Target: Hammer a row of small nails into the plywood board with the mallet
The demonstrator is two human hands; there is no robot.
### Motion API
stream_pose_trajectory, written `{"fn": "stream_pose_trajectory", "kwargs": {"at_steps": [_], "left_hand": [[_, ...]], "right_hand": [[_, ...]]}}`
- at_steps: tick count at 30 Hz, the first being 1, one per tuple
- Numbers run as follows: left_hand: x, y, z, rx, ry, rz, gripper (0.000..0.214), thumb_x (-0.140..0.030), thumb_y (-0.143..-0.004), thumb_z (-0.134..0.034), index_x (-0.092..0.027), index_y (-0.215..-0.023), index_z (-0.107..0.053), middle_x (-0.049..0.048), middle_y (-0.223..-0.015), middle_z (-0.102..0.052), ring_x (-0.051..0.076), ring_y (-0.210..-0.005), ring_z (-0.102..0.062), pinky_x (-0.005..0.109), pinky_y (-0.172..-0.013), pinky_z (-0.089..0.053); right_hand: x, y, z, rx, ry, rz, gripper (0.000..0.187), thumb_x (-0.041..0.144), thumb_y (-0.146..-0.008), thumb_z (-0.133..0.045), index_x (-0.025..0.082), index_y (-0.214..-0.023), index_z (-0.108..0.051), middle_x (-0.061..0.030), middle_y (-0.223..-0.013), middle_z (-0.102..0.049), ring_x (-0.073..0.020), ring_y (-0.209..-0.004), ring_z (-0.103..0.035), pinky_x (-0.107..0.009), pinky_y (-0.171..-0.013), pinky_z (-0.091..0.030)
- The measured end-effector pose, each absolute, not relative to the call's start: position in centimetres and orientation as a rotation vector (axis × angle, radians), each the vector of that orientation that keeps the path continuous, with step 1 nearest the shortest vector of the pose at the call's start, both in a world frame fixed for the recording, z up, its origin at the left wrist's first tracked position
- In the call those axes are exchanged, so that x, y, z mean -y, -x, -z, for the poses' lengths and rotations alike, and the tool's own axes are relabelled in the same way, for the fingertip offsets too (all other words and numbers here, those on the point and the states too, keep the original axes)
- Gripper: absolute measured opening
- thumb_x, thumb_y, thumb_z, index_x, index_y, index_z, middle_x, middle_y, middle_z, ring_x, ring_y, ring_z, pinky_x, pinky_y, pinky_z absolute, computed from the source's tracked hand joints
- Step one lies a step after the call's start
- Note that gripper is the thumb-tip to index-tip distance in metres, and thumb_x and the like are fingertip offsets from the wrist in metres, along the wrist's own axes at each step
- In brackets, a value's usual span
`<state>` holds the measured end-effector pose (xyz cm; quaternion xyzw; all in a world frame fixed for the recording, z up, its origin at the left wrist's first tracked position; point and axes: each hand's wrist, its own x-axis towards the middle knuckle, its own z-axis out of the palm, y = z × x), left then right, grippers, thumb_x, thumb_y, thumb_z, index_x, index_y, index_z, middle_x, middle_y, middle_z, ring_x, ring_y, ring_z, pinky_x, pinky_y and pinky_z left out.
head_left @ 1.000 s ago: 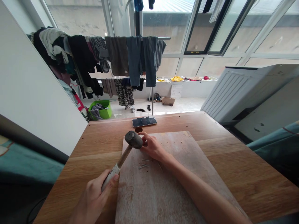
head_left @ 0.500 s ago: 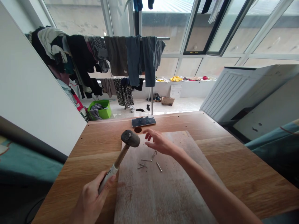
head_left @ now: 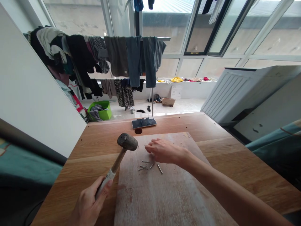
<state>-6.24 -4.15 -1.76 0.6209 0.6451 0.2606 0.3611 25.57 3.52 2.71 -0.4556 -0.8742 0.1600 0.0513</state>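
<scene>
Gripping the mallet (head_left: 124,147) by its handle, my left hand (head_left: 88,205) holds the head raised above the board (head_left: 164,197); my right hand (head_left: 164,151) hovers loose-fingered over the scattered nails (head_left: 150,164), pinching none that I can make out. I judge little driven so far: the nails lie flat on the board. I see no readable writing; the phone (head_left: 144,122) is dark.

Left hand (head_left: 90,204) clenched, right hand (head_left: 166,151) spread

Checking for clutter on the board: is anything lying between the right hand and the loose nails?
Nothing visible. The right hand hovers directly above the nails on the wooden board; the mallet stays off to the left.
</scene>
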Motion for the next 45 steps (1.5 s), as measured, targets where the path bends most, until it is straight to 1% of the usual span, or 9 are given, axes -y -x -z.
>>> {"fn": "stream_pose_trajectory", "kwargs": {"at_steps": [3,5,11,18,22,26,30,38,45], "left_hand": [[4.5,6.0,1.4,-1.653,-1.581,-0.713,0.062,-0.080,-0.084,-0.052,-0.022,-0.096,-0.073,-0.0046,-0.051,-0.052,0.014,-0.039,-0.045,0.020,-0.033,-0.035],[4.5,6.0,1.2,-1.655,-1.577,-0.695,0.062,-0.080,-0.084,-0.051,-0.022,-0.093,-0.071,-0.0053,-0.051,-0.048,0.014,-0.039,-0.043,0.020,-0.034,-0.035],[4.4,6.1,1.4,-1.664,-1.580,-0.669,0.062,-0.080,-0.086,-0.050,-0.022,-0.094,-0.071,-0.0063,-0.050,-0.045,0.012,-0.040,-0.041,0.018,-0.034,-0.034],[4.6,6.1,1.6,-1.659,-1.634,-0.713,0.052,-0.071,-0.090,-0.051,-0.024,-0.095,-0.073,-0.0064,-0.048,-0.049,0.011,-0.036,-0.044,0.017,-0.032,-0.033],[4.3,6.2,1.6,-1.655,-1.675,-0.734,0.051,-0.070,-0.091,-0.052,-0.024,-0.096,-0.075,-0.0059,-0.045,-0.051,0.012,-0.036,-0.048,0.017,-0.031,-0.032],[3.6,6.3,1.8,-1.594,-1.749,-0.704,0.056,-0.073,-0.091,-0.050,-0.024,-0.099,-0.075,-0.0049,-0.044,-0.052,0.015,-0.036,-0.050,0.019,-0.032,-0.036],[2.8,5.3,1.0,-1.571,-1.804,-0.695,0.057,-0.074,-0.092,-0.048,-0.024,-0.092,-0.074,-0.0038,-0.043,-0.053,0.017,-0.042,-0.058,0.020,-0.037,-0.042],[2.1,3.1,-0.6,-1.573,-1.983,-0.723,0.045,-0.065,-0.093,-0.051,-0.025,-0.090,-0.073,0.0019,-0.073,-0.077,0.022,-0.067,-0.076,0.023,-0.061,-0.056],[2.6,2.8,0.2,-1.572,-2.139,-0.654,0.040,-0.058,-0.098,-0.047,-0.027,-0.092,-0.072,0.0038,-0.084,-0.082,0.025,-0.079,-0.080,0.028,-0.066,-0.059]], "right_hand": [[-4.2,-26.3,-2.4,2.546,1.419,-0.515,0.038,-0.004,-0.073,-0.061,0.017,-0.105,-0.065,-0.0041,-0.093,-0.069,-0.0142,-0.072,-0.055,-0.023,-0.061,-0.036],[-4.6,-26.5,-2.1,2.460,1.444,-0.518,0.037,0.000,-0.078,-0.060,0.017,-0.111,-0.063,-0.0022,-0.090,-0.067,-0.0126,-0.070,-0.053,-0.022,-0.061,-0.036],[-5.6,-25.8,-1.3,2.348,1.451,-0.518,0.031,-0.002,-0.079,-0.058,0.015,-0.104,-0.066,-0.0013,-0.084,-0.066,-0.0113,-0.066,-0.050,-0.022,-0.060,-0.034],[-6.6,-24.7,-1.0,2.324,1.406,-0.545,0.036,-0.004,-0.077,-0.061,0.015,-0.107,-0.070,-0.0044,-0.086,-0.070,-0.0141,-0.071,-0.055,-0.024,-0.064,-0.037],[-6.8,-24.5,-0.6,2.244,1.382,-0.611,0.037,-0.003,-0.078,-0.063,0.016,-0.108,-0.070,-0.0031,-0.082,-0.073,-0.0148,-0.071,-0.061,-0.024,-0.067,-0.041],[-6.4,-24.6,0.5,2.084,1.346,-0.717,0.034,0.006,-0.086,-0.064,0.017,-0.118,-0.065,-0.0021,-0.085,-0.076,-0.0140,-0.072,-0.068,-0.024,-0.071,-0.050],[-6.1,-24.8,2.2,1.929,1.334,-0.778,0.034,0.010,-0.087,-0.066,0.016,-0.120,-0.063,-0.0031,-0.088,-0.077,-0.0139,-0.073,-0.070,-0.023,-0.070,-0.053],[-5.8,-24.7,3.1,1.809,1.349,-0.753,0.027,0.012,-0.083,-0.071,0.019,-0.109,-0.069,0.0001,-0.081,-0.076,-0.0148,-0.071,-0.067,-0.025,-0.070,-0.049],[-6.0,-24.9,4.2,1.787,1.341,-0.717,0.036,0.010,-0.078,-0.073,0.017,-0.113,-0.068,-0.0001,-0.082,-0.075,-0.0158,-0.071,-0.066,-0.023,-0.066,-0.048]]}}
